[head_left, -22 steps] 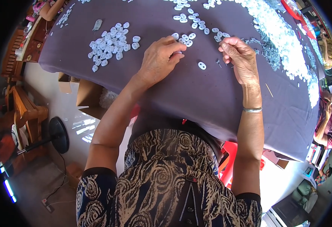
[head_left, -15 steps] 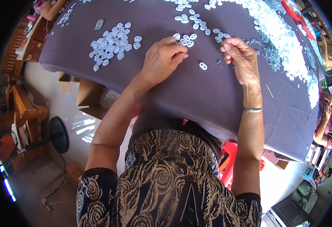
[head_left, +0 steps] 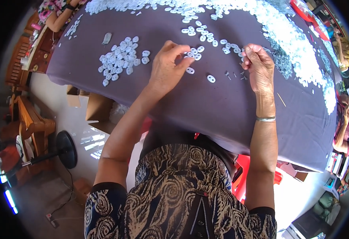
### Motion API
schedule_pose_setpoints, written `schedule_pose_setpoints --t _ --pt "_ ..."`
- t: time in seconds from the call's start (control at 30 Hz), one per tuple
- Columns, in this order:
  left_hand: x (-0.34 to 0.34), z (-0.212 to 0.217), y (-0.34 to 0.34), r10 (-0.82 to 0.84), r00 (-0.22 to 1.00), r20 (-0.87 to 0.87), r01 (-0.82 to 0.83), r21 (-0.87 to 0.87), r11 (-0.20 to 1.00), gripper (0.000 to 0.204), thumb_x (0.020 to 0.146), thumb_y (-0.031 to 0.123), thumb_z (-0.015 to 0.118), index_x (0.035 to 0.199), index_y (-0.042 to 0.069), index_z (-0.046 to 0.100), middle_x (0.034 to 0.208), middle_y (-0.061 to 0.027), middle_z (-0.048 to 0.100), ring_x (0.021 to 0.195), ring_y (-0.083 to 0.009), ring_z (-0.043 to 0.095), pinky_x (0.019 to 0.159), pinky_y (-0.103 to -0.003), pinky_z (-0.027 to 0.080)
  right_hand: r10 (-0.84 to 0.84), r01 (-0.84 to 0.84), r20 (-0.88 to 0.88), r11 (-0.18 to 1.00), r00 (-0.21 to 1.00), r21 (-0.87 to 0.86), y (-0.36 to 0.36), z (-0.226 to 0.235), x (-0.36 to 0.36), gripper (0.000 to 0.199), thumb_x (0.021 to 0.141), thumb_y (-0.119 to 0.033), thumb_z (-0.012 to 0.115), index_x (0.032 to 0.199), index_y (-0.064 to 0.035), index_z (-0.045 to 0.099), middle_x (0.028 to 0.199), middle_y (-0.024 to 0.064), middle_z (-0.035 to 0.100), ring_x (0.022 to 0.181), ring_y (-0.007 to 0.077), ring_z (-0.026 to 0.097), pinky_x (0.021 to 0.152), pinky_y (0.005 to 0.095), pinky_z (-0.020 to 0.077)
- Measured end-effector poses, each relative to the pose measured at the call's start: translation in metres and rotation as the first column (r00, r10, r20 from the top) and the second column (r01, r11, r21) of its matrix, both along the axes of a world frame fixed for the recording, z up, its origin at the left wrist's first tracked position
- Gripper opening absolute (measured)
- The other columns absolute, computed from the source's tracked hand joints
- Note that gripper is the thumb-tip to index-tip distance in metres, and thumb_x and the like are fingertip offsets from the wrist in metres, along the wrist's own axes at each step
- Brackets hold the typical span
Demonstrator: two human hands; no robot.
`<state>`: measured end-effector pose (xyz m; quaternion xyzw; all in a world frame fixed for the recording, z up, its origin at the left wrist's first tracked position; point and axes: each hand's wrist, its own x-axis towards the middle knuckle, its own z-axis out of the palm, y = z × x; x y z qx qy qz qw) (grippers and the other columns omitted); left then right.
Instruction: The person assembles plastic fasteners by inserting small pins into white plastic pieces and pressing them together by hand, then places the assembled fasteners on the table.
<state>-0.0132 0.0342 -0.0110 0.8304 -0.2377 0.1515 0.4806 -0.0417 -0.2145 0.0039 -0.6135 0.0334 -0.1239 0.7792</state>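
Observation:
My left hand (head_left: 169, 67) is over the table with thumb and forefinger apart, nothing seen between them. Beside their tips lies a small group of white oval two-hole plastic pieces (head_left: 197, 57), partly covered by the forefinger. One more white oval piece (head_left: 190, 70) rests just below the thumb. To the right, my right hand (head_left: 258, 65) is closed in a pinch, thumb against forefinger; whatever it holds is too small to make out. Between the hands sits a single white oval piece (head_left: 210, 79). A few small metal screws (head_left: 228, 75) lie left of my right hand.
A pile of white pieces (head_left: 118, 57) stands on the dark tablecloth (head_left: 206, 105) at left. A long heap of pieces (head_left: 298, 51) runs along the far and right sides, beside a mound of screws (head_left: 281, 61). A thin stick (head_left: 281, 99) lies right. Other people sit around the table.
My left thumb and forefinger, earlier together, have parted, and a white oval piece now shows below the thumb. My right hand remains pinched. The whole view has shifted slightly.

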Motion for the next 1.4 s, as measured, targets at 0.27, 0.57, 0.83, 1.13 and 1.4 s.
schedule_pose_setpoints --t 0.27,0.57,0.83,1.13,1.4 --pt "0.026 0.023 -0.058 -0.211 0.976 0.043 0.190 0.289 0.938 0.015 0.079 0.010 0.063 0.094 0.008 0.062 0.086 -0.0071 0.055 0.086 -0.0271 0.059 0.071 -0.039 0.048 -0.052 0.044 0.057 0.990 0.997 0.132 -0.008 -0.003 0.004 0.005 0.088 -0.012 0.063 0.089 -0.0068 0.063 0.080 0.0017 0.058 0.062 0.0072 0.047 0.053 0.0233 0.0390" --pt "0.059 0.000 -0.095 -0.222 0.975 0.029 0.183 0.471 0.863 0.011 0.079 0.018 0.067 0.083 0.009 0.061 0.084 -0.0052 0.054 0.088 -0.0250 0.056 0.070 -0.039 0.046 -0.050 0.048 0.024 0.997 0.998 0.066 -0.009 -0.004 0.003 0.007 0.088 -0.013 0.064 0.090 -0.0061 0.064 0.076 -0.0002 0.059 0.060 0.0050 0.047 0.053 0.0213 0.0396" --pt "0.037 0.009 -0.075 -0.306 0.951 -0.037 0.296 0.392 0.871 0.018 0.077 0.011 0.067 0.068 0.006 0.052 0.080 -0.0072 0.056 0.079 -0.0280 0.058 0.066 -0.042 0.047 -0.025 0.025 0.021 1.000 0.999 -0.003 -0.007 -0.004 0.003 0.007 0.088 -0.013 0.064 0.090 -0.0060 0.064 0.077 -0.0005 0.059 0.060 0.0050 0.046 0.053 0.0211 0.0387" --pt "0.004 0.019 -0.041 -0.387 0.744 -0.544 0.109 -0.473 0.874 0.014 0.081 0.013 0.072 0.090 0.003 0.066 0.075 -0.0013 0.063 0.063 -0.0075 0.054 0.056 -0.021 0.044 0.108 -0.111 -0.028 0.988 0.994 -0.110 0.009 -0.004 -0.003 0.011 0.089 -0.016 0.063 0.092 -0.0046 0.065 0.079 -0.0004 0.061 0.061 0.0034 0.047 0.053 0.0185 0.0385" --pt "-0.007 0.005 -0.037 -0.506 0.645 -0.572 -0.027 -0.679 0.734 0.014 0.086 0.014 0.066 0.096 0.004 0.064 0.083 -0.0035 0.065 0.074 -0.0126 0.065 0.056 -0.023 0.047 0.233 -0.247 -0.083 0.937 0.969 -0.247 0.024 -0.002 -0.006 0.010 0.089 -0.014 0.062 0.092 -0.0050 0.065 0.078 -0.0005 0.062 0.062 0.0031 0.049 0.054 0.0177 0.0407"
